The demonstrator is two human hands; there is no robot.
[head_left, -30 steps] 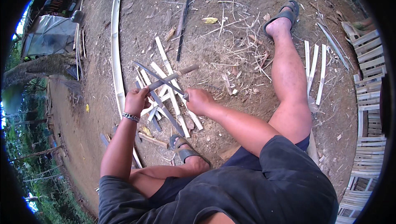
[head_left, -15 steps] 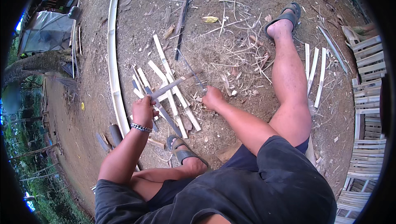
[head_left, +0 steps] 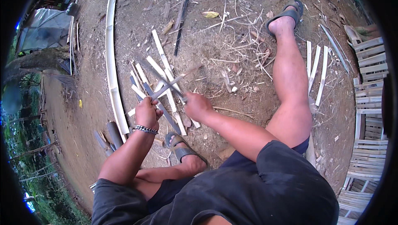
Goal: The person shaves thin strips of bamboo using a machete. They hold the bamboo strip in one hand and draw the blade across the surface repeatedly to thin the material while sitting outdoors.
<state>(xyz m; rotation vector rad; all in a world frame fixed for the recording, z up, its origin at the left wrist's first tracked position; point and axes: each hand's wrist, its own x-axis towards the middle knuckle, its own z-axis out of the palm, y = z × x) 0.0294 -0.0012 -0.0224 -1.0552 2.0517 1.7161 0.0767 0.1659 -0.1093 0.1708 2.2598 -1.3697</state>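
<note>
Your left hand (head_left: 147, 112) clenches a flat grey-brown wooden strip (head_left: 182, 75) above pale bamboo slats (head_left: 171, 97), your right hand (head_left: 198, 108) curls round a thin dark-bladed knife (head_left: 177, 91) crossing it — a slip could cut the left.

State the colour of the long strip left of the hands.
The strip is pale cream; see head view.

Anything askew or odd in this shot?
Mildly: the pale strips near the left hand lie crisscrossed at mixed angles, unlike the three strips roughly lined up beside the right leg. Loose scraps are scattered about. No obvious damage.
</note>
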